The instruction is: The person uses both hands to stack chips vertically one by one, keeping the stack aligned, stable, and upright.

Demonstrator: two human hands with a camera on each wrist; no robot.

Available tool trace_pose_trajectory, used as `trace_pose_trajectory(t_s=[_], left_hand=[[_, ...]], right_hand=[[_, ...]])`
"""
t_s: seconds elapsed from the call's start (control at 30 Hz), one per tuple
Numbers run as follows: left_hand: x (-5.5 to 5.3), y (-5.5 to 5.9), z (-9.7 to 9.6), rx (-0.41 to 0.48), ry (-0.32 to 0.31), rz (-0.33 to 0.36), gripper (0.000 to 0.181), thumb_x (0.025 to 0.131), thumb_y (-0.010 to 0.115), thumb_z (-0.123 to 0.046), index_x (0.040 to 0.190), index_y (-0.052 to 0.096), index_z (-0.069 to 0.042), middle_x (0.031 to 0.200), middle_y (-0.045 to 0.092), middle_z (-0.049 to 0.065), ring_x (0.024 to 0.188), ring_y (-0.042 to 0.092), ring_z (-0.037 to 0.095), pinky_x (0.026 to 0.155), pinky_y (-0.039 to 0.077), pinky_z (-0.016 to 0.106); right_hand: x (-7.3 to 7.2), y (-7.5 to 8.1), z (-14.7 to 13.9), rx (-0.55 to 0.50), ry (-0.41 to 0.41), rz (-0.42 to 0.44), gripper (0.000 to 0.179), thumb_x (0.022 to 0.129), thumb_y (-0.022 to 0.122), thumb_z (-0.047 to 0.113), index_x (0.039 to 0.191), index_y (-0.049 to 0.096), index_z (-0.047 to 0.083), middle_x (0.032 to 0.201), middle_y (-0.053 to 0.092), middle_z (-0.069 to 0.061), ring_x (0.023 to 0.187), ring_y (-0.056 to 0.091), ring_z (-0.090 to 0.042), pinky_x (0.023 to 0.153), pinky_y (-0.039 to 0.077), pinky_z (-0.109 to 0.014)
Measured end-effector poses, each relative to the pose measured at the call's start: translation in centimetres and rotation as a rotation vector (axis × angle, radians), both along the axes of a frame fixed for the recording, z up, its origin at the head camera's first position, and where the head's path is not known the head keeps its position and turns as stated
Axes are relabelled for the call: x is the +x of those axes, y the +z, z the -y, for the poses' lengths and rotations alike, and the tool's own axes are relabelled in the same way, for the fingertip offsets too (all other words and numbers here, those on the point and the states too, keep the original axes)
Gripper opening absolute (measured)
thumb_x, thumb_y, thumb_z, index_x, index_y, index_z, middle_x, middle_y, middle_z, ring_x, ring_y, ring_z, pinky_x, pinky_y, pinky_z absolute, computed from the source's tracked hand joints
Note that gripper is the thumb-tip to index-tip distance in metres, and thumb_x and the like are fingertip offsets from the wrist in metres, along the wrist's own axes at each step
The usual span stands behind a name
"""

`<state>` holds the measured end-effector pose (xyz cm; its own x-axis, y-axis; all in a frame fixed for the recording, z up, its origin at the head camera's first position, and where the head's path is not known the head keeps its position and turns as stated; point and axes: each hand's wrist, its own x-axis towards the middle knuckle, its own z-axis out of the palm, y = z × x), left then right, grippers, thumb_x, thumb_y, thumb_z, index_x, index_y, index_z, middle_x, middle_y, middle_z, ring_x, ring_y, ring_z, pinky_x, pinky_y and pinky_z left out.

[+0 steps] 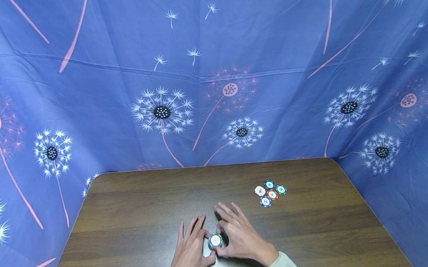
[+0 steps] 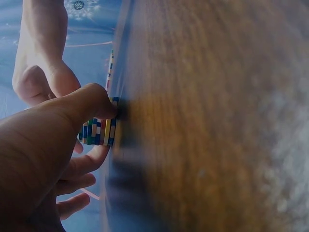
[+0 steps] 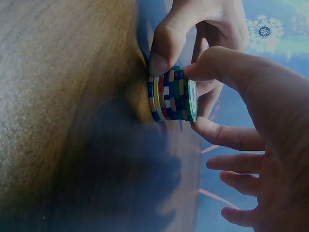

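A short upright stack of poker chips (image 1: 215,240) stands on the wooden table between both hands. Blue, yellow, red and green edges show along its side in the right wrist view. My left hand (image 1: 190,252) pinches the lower part of the stack between thumb and index finger. From the other side, my right hand (image 1: 242,237) pinches the green-edged top chip (image 3: 192,100) with thumb (image 3: 203,65) and index finger. In both hands the other fingers are spread away from the stack.
Right of the hands and farther back, several loose chips lie flat in a close cluster, among them a red one (image 1: 272,194), a white one (image 1: 260,191) and a green one (image 1: 281,189). A blue dandelion-print cloth (image 1: 200,66) hangs behind the brown table (image 1: 135,201) and at its sides.
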<state>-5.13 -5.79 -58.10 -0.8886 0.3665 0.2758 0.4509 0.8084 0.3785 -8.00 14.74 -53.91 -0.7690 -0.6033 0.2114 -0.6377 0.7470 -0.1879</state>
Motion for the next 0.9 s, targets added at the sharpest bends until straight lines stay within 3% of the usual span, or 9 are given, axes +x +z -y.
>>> trace_pose_trajectory(t_s=[0.2,0.43,0.57,0.73,0.9], left_hand=[[-0.1,0.1,-0.1,-0.002,-0.003,-0.014,0.034,0.072,0.087,-0.036,0.093,0.07,-0.017,0.16,0.053,0.016,0.149,0.046,0.041,0.117,0.03,0.078],[-0.1,0.0,-0.1,0.012,-0.007,-0.076,0.037,0.068,0.091,-0.036,0.09,0.068,-0.017,0.156,0.057,0.017,0.144,0.051,0.041,0.113,0.035,0.077],[-0.1,-0.1,-0.1,0.028,-0.005,-0.109,0.038,0.065,0.092,-0.036,0.087,0.066,-0.017,0.154,0.058,0.017,0.142,0.052,0.041,0.112,0.036,0.077],[0.0,-0.1,-0.1,0.037,0.0,-0.098,0.037,0.066,0.091,-0.035,0.088,0.066,-0.018,0.155,0.058,0.017,0.144,0.052,0.041,0.113,0.035,0.077],[0.1,-0.2,-0.1,0.031,0.003,-0.065,0.036,0.068,0.09,-0.035,0.09,0.067,-0.018,0.158,0.055,0.016,0.147,0.049,0.04,0.116,0.033,0.077]], right_hand=[[0.2,-0.1,-0.5,-0.091,-0.019,0.021,0.037,0.076,0.088,0.049,0.094,0.074,0.019,0.152,0.06,-0.021,0.15,0.048,-0.039,0.121,0.034,-0.069],[0.8,-0.2,-2.2,-0.221,-0.12,0.023,0.028,0.082,0.085,0.037,0.098,0.073,0.016,0.148,0.064,-0.018,0.146,0.052,-0.041,0.119,0.036,-0.07],[1.0,-0.9,-3.7,-0.3,-0.16,-0.035,0.025,0.081,0.087,0.026,0.097,0.073,0.013,0.143,0.067,-0.018,0.138,0.057,-0.043,0.117,0.039,-0.067],[1.3,-2.1,-5.7,-0.344,-0.191,-0.14,0.024,0.077,0.088,0.02,0.094,0.073,0.012,0.133,0.071,-0.018,0.127,0.064,-0.044,0.111,0.04,-0.061],[1.7,-3.0,-8.1,-0.351,-0.246,-0.152,0.025,0.075,0.09,0.015,0.093,0.073,0.011,0.129,0.071,-0.021,0.124,0.064,-0.048,0.109,0.042,-0.066]])
